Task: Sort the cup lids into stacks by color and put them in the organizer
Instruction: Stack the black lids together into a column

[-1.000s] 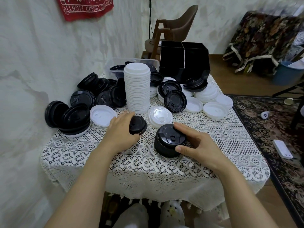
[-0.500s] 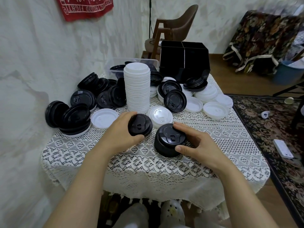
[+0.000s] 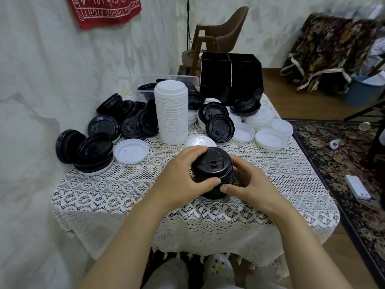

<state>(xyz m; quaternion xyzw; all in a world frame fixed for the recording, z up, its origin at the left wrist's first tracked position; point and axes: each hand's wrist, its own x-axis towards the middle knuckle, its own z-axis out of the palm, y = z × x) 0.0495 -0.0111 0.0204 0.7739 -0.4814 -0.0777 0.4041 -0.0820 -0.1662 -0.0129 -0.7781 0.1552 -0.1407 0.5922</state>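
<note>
Black lid stack [image 3: 212, 165] stands near six o'clock on the worktop [image 3: 125, 195], the left hand [image 3: 183, 176] with its grip curled round the nine o'clock wall, the right hand [image 3: 250, 184] likewise at three o'clock; light, slick, bendy plastic probably shears sideways, so clasp the sides low.

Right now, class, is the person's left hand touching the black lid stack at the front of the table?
Touching. The head view shows the left hand with fingers and thumb curled round the black lid stack, no gap.
</note>
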